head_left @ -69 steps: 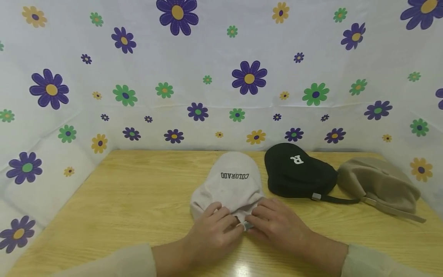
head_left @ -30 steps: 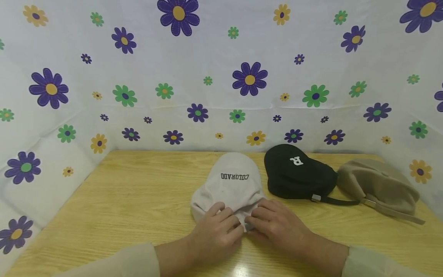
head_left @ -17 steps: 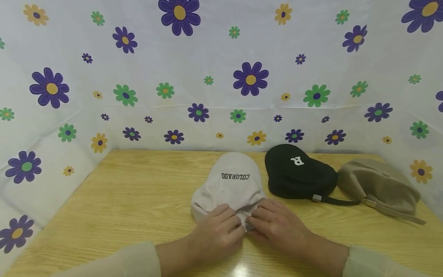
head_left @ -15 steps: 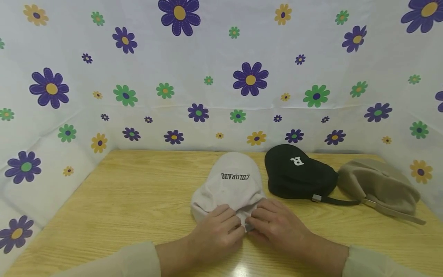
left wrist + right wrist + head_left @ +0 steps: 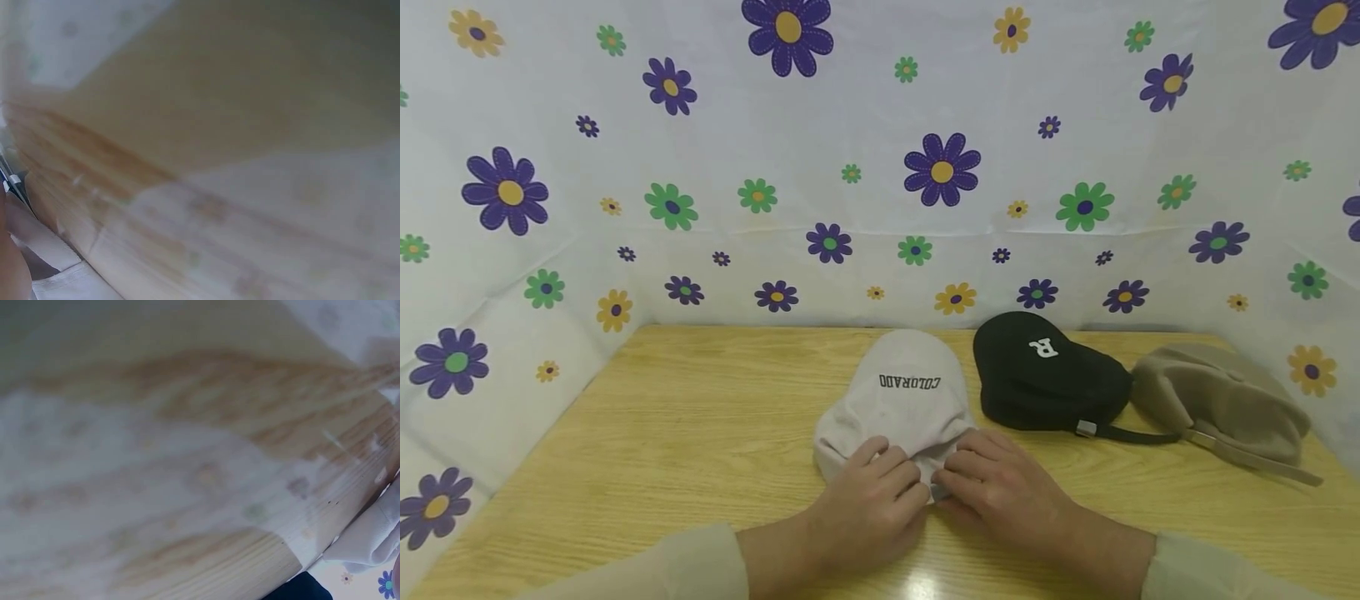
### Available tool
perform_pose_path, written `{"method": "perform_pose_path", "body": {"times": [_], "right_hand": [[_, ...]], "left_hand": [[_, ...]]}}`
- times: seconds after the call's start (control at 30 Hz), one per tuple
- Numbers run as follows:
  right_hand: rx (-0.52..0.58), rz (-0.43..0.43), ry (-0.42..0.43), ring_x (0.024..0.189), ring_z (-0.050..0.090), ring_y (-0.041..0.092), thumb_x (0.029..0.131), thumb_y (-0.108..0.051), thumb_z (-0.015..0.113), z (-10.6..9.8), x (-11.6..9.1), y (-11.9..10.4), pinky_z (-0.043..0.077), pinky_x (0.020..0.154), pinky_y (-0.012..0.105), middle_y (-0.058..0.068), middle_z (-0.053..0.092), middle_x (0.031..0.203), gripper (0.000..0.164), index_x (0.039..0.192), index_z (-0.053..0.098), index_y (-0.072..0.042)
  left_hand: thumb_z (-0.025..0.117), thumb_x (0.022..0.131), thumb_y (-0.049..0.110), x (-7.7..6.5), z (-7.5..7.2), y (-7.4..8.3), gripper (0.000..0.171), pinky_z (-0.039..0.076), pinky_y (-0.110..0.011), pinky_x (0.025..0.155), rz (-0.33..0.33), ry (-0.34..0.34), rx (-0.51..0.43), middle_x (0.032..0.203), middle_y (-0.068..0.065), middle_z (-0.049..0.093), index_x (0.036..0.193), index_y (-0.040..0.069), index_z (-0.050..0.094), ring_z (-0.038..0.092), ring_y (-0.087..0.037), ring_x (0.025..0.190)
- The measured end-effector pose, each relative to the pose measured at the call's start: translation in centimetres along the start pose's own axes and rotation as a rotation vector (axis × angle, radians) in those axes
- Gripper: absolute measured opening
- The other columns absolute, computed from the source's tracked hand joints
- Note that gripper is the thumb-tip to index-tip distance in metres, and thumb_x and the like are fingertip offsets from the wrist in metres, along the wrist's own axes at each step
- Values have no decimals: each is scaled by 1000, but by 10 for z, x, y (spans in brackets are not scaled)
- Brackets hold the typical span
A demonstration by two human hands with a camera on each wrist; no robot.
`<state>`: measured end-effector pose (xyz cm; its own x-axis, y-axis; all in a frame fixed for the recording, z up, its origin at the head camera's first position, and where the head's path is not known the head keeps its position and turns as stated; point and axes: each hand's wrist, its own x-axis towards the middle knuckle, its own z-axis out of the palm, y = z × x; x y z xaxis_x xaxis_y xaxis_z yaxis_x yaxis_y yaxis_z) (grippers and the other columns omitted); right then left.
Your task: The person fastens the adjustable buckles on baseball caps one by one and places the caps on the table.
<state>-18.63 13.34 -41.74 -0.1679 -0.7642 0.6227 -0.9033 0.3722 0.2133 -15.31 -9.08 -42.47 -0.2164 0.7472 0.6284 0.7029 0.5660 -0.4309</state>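
Observation:
A pale grey cap (image 5: 902, 408) with COLORADO lettering lies on the wooden table in the head view, its back edge toward me. My left hand (image 5: 872, 504) has its fingers curled on that edge and pinches the strap end. Close beside it, my right hand (image 5: 1000, 483) pinches the other side of the strap near a small metal buckle (image 5: 938, 492). Fingertips and most of the strap are hidden by the hands. In the left wrist view part of the cap (image 5: 75, 284) shows at the lower left; the right wrist view has some of the cap (image 5: 369, 534) at the right edge.
To the right of the grey cap lies a black cap (image 5: 1037, 383) with a white R and a loose strap. A brown cap (image 5: 1232, 400) rests beyond it, also with its strap hanging out. Flower-printed cloth (image 5: 850, 125) stands behind the wooden table (image 5: 685, 417).
The buckle, plainer to see at first, is now mostly covered between the fingers. My left fingers have shifted slightly at the strap; the right hand and the caps hold their places.

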Motion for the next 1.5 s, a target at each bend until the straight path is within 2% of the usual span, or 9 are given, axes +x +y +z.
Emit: {"method": "perform_pose_path", "body": {"times": [0.13,0.27,0.73,1.1,1.5], "right_hand": [[-9,-4,6,89,57,13,74,-24,87,0,0,0,48,87,30,-7,69,88,26,96,76,-16],[-16,-4,4,89,58,13,74,-24,86,0,-1,0,49,88,30,-7,69,88,25,96,76,-16],[-40,7,-11,89,58,13,73,-26,87,-2,0,-5,48,88,28,-7,70,89,27,96,77,-17],[-33,1,-4,89,58,12,72,-25,88,-1,0,-7,48,88,28,-7,69,90,28,96,77,-16],[-15,1,-11,90,57,12,72,-23,88,-1,-1,-7,48,88,28,-6,68,90,28,97,76,-16]], "left_hand": [[60,80,26,0,-1,0,10,43,-35,77,-9,-9,9,77,4,58,77,17,60,54,-16,73],[61,79,27,0,-3,0,10,43,-36,77,-15,-8,6,76,5,58,76,18,60,53,-16,71],[54,82,21,-4,-5,-1,14,44,-33,78,31,20,0,79,5,63,77,17,66,57,-16,76],[50,86,16,-4,-4,0,18,45,-28,77,47,14,-71,77,5,61,76,15,65,55,-14,75],[46,91,14,-4,-1,-2,25,46,-29,76,84,73,-62,76,4,60,74,14,63,55,-16,75]]}}
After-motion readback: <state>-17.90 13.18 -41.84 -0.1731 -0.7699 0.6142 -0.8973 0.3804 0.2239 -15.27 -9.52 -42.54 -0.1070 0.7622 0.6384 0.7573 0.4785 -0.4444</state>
